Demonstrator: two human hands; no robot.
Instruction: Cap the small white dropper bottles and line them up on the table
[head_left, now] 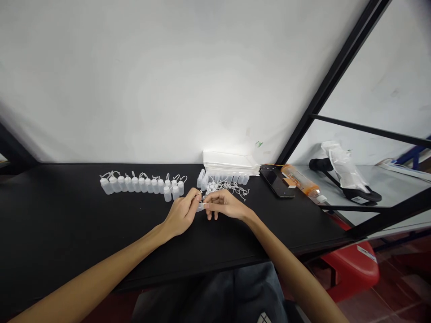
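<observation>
My left hand [184, 211] and my right hand [225, 204] meet over the black table, both closed on a small translucent bottle [200, 207] that lies tilted between their fingertips. Much of the bottle is hidden by the fingers. To the left stands a row of capped white bottles [134, 184] with thin looped straps, and two more stand in front of its right end. Just beyond my hands are loose white caps [211, 187], a heap of thin white straps [232, 186] and several bottles without visible straps [203, 180].
A stack of white sheets [230, 162] lies against the wall. To the right are a dark phone [276, 183], an orange-labelled bottle [301, 181] and a black metal frame [313, 107]. A red stool [357, 264] stands below the table's right side.
</observation>
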